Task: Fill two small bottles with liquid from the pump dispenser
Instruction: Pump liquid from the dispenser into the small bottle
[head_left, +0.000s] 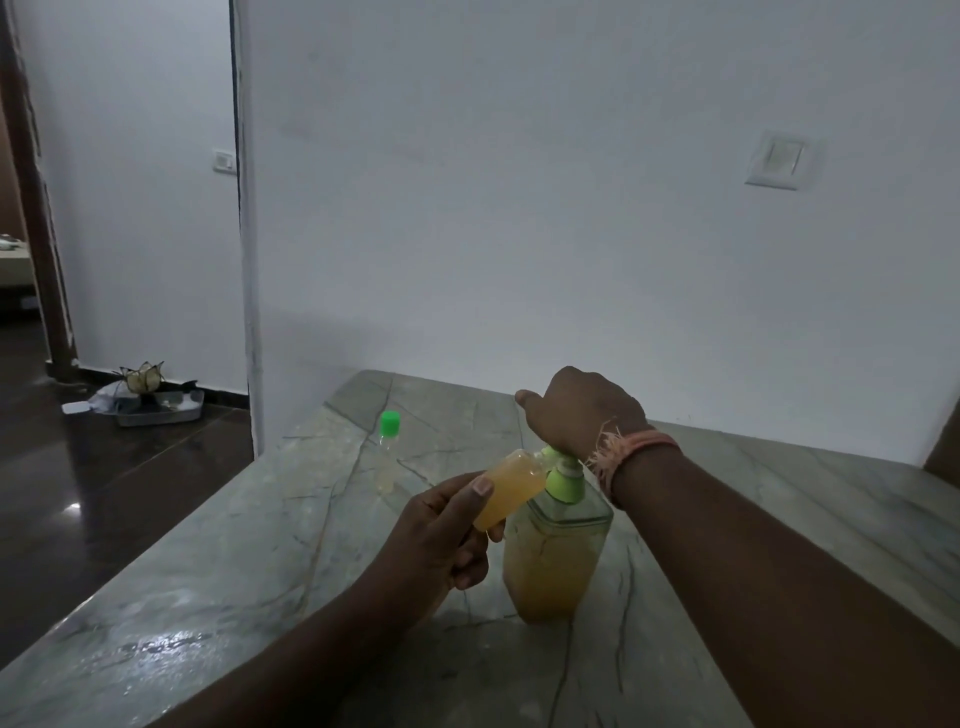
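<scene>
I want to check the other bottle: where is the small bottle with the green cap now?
In the head view, the green-capped bottle stands upright on the stone table, left of and beyond the pump dispenser.

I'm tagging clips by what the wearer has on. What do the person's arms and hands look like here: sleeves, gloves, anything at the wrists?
Both forearms are bare as far as the frame shows, with no sleeves or gloves. The left hand shows no ring or band. The right hand has a wristband of pinkish-orange thread wound around the wrist, with frayed, paler loose ends sticking out on its left side. No watch is visible.
</scene>
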